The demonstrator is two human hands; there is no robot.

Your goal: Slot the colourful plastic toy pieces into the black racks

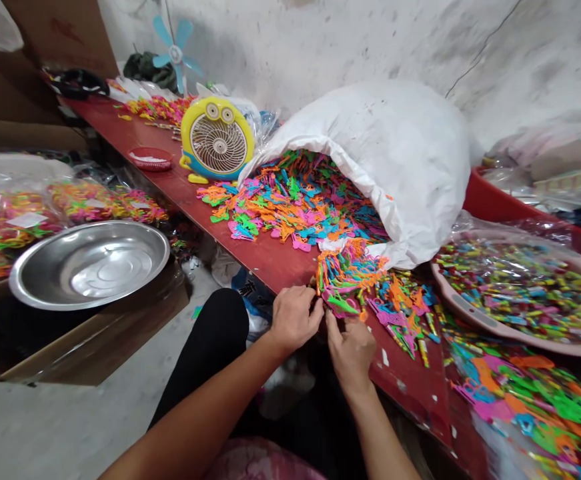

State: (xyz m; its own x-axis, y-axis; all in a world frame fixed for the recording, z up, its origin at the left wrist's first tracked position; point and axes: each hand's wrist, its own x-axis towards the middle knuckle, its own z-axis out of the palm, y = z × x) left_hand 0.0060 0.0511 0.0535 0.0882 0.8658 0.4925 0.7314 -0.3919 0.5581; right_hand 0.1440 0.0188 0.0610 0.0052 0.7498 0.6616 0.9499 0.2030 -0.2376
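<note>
My left hand [294, 317] is curled at the front edge of the red table [265, 257], its fingers closed against a stacked bunch of bright plastic pieces [343, 277]. My right hand [351, 347] sits just beside it, fingertips pinched on the same bunch from below. More loose colourful plastic pieces [400, 307] lie spread to the right of the hands. A big white sack [390, 147] lies on its side behind, spilling a heap of the same pieces [295, 200] onto the table.
A yellow desk fan [217, 139] and a small red dish [151, 158] stand further back on the table. A pink basin [520, 330] of small coloured sticks is at right. A steel bowl [90, 263] rests on a cardboard box at left, near bagged pieces [85, 200].
</note>
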